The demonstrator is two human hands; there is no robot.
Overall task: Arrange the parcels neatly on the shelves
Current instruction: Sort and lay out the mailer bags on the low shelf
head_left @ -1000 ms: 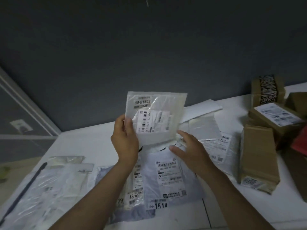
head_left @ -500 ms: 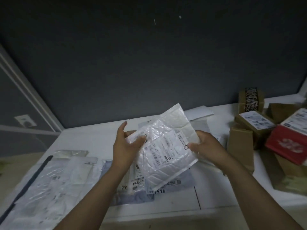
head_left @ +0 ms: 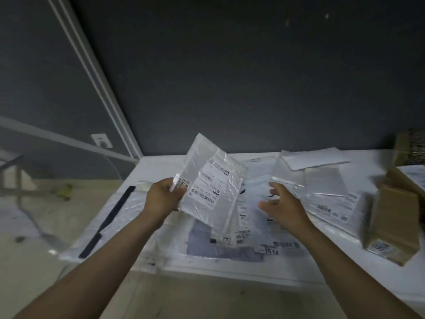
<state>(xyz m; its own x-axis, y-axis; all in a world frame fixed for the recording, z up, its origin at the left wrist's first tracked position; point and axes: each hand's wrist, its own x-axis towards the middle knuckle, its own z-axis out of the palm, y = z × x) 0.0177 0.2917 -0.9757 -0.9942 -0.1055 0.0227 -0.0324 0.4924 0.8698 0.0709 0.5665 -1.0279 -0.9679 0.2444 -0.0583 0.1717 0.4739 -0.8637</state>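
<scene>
My left hand (head_left: 164, 197) grips a small stack of clear plastic mailer parcels (head_left: 212, 184) by its left edge, held tilted above the white shelf surface (head_left: 322, 270); a white barcode label faces me. My right hand (head_left: 281, 204) hovers open just right of the stack, fingers spread, holding nothing. Beneath both hands lie several flat labelled poly mailers (head_left: 232, 246), overlapping each other.
Brown cardboard boxes (head_left: 394, 224) stand at the right edge. More flat mailers (head_left: 331, 192) and a white envelope (head_left: 312, 158) lie at the back right. A clear bag with a black strip (head_left: 108, 223) hangs over the shelf's left edge. A dark wall rises behind.
My right hand has let go of the mailer and opened beside it. The left hand now holds the stack alone, tilted more upright. The camera has swung left.
</scene>
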